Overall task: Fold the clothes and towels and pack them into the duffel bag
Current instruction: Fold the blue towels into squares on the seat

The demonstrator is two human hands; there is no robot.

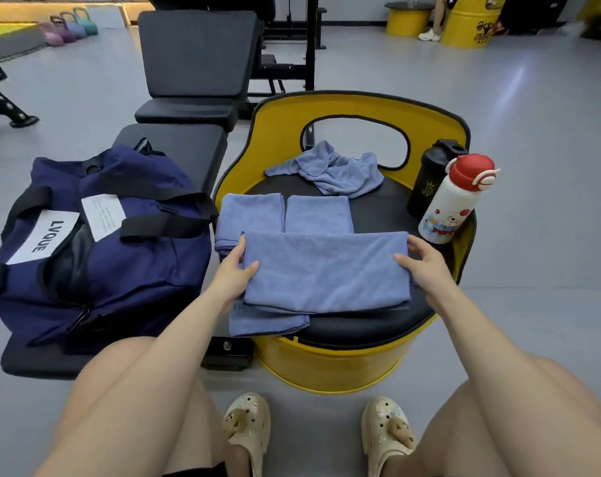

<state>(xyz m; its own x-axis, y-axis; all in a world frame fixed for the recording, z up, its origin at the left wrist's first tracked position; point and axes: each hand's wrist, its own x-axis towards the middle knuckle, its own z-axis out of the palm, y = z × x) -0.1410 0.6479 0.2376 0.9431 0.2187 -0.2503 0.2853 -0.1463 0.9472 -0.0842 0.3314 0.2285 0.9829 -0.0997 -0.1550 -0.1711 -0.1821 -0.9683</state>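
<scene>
My left hand (233, 270) | fingers pinch left edge of folded blue towel (326, 270) | my right hand (426, 266) | fingers grip its right edge | towel lies on black seat pad (378, 208), yellow drum stool | navy duffel bag (96, 242) left, on worktop (185, 149)
</scene>
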